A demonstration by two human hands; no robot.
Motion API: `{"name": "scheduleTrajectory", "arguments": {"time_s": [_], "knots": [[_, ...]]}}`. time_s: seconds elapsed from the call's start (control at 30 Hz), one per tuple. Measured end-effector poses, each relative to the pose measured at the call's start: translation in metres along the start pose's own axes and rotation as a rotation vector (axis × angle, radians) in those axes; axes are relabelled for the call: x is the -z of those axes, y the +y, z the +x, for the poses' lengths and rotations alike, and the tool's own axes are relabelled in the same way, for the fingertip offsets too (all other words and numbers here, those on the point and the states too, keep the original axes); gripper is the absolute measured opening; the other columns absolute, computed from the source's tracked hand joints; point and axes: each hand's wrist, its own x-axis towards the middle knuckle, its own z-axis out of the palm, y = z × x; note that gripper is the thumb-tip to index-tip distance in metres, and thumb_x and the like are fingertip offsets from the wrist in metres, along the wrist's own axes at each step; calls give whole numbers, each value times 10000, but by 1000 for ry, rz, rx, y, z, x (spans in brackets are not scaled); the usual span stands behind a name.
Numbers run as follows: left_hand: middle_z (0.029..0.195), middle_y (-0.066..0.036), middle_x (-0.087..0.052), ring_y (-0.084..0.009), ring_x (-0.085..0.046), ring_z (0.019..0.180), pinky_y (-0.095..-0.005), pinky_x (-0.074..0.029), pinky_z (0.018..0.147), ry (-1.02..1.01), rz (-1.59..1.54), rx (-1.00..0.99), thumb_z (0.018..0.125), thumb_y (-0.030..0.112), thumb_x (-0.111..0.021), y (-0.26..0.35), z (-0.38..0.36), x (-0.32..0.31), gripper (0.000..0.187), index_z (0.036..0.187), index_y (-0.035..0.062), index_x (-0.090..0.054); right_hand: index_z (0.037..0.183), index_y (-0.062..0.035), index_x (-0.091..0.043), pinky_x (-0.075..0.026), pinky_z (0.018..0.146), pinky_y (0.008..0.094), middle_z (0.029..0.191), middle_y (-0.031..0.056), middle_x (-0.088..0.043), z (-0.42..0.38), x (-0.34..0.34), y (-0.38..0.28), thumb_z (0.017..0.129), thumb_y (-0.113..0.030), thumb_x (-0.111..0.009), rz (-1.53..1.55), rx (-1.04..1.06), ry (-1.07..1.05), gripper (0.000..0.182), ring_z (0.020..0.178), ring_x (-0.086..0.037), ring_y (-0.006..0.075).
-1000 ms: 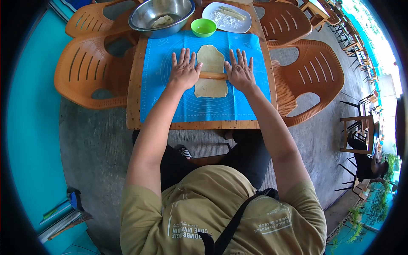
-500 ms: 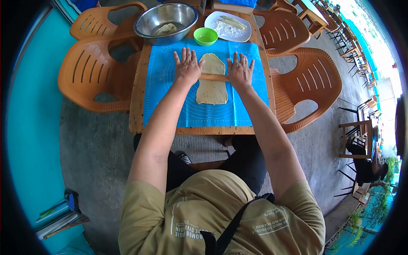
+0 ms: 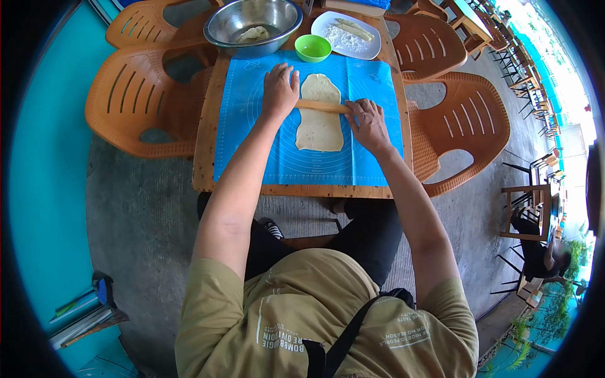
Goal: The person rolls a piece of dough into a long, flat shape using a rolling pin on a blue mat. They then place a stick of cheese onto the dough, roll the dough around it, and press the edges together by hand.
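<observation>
Right hand (image 3: 370,126) has curled; dough (image 3: 320,131) lies between it and left hand (image 3: 280,93).

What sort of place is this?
Probably a casual eatery, though no sign confirms it: orange chairs flank the wooden table, and more tables with seating stretch along the right.

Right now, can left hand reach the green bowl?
Probably yes: only bare blue mat shows between the left hand and green bowl, though that hand is at one end of the rolling pin.
</observation>
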Motion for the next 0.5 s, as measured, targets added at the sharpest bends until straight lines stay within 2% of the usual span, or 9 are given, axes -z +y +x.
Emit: {"name": "scheduleTrajectory", "arguments": {"time_s": [0.07, 0.17, 0.3, 0.37, 0.43, 0.5], "knots": [[1391, -213, -666, -374, -594, 1345, -477, -459, 1154, -14, -77, -45, 1095, 295, -569, 3, -2, 17, 368, 1296, 8, -682, 1282, -71, -669, -456, 1025, 481, 1168, 122, -649, 4, -3, 4, 1029, -198, -642, 49, -36, -45, 285, 1152, -596, 336], [1367, -209, -678, -382, -627, 1293, -443, -494, 1120, -108, -209, -26, 1094, 298, -573, 10, -10, 41, 377, 1293, -5, -680, 1274, -64, -668, -458, 1015, 484, 1163, 128, -644, 7, -5, 9, 1044, -195, -620, 91, -42, -44, 270, 1148, -588, 342], [1314, -217, -700, -397, -659, 1222, -482, -512, 1082, -102, -278, -15, 1078, 281, -601, 11, -25, 62, 358, 1255, -16, -692, 1240, -56, -667, -471, 992, 482, 1151, 136, -636, 10, 0, 7, 1039, -184, -627, 123, -16, -4, 241, 1120, -593, 353], [1320, -212, -699, -391, -649, 1248, -468, -510, 1093, -68, -240, -38, 1084, 292, -592, 10, -31, 75, 365, 1256, -15, -692, 1242, -53, -656, -476, 983, 480, 1142, 139, -633, 6, 10, -1, 1030, -167, -637, 121, 30, 10, 242, 1105, -596, 354], [1330, -210, -694, -381, -624, 1302, -485, -476, 1134, -125, -290, -4, 1093, 295, -574, 12, -41, 90, 374, 1276, -13, -681, 1244, -50, -645, -481, 974, 477, 1132, 142, -631, -3, 21, -14, 1021, -150, -646, 118, 74, 25, 245, 1090, -599, 356], [1350, -199, -685, -373, -608, 1326, -529, -428, 1173, -101, -83, -177, 1097, 277, -570, 16, -53, 103, 363, 1285, -18, -669, 1241, -22, -637, -502, 972, 465, 1133, 151, -632, -17, 29, -30, 972, -77, -709, 130, 115, -5, 285, 1061, -616, 353]]}}
